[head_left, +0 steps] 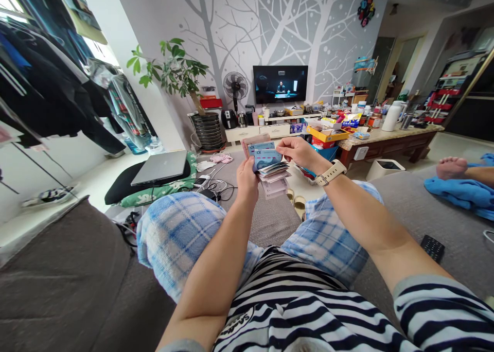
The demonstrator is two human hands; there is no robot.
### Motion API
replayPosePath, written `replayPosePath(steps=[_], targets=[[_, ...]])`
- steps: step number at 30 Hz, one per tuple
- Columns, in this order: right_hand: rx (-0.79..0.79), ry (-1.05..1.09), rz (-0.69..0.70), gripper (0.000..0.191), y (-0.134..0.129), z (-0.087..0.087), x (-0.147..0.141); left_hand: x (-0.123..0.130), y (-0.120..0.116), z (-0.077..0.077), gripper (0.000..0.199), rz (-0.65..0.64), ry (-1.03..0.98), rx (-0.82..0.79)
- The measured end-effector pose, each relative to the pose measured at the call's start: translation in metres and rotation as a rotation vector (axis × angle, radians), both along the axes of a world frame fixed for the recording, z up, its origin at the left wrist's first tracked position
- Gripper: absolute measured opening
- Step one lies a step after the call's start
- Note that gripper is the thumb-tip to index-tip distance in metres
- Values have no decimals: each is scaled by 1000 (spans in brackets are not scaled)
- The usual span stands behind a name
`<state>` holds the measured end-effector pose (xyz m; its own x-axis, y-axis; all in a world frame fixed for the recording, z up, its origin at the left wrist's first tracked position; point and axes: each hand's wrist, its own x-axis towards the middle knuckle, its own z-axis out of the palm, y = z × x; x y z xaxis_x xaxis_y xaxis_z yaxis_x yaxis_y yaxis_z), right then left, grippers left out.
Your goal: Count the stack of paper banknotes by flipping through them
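My left hand (247, 179) is closed round one end of a thick bundle of banknotes (275, 175), held above my lap. Blue notes lie on top, with pinkish and pale ones fanned out behind and below them. At the upper right corner of a blue banknote (267, 159), the thumb and fingers of my right hand (299, 152) are pinched together. A pale watch strap circles my right wrist. How many notes each hand grips cannot be made out.
A laptop (160, 168) rests on a cushion at left, with cables beside it. Slippers (299, 204) lie on the floor beyond my lap. At right are a cluttered coffee table (389, 136), a remote control (433, 248), and another person's foot (451, 168).
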<state>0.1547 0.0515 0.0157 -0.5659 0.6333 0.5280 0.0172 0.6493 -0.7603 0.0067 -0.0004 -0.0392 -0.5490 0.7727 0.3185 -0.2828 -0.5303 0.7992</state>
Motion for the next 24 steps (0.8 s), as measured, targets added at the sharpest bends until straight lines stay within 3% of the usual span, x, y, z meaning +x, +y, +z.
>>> replayPosePath(steps=[12, 24], targets=[[-10, 20, 37, 17, 1, -1, 0, -1, 2, -1, 12, -73, -59, 41], [-38, 29, 44, 18, -1, 1, 0, -1, 1, -1, 11, -58, -21, 35]])
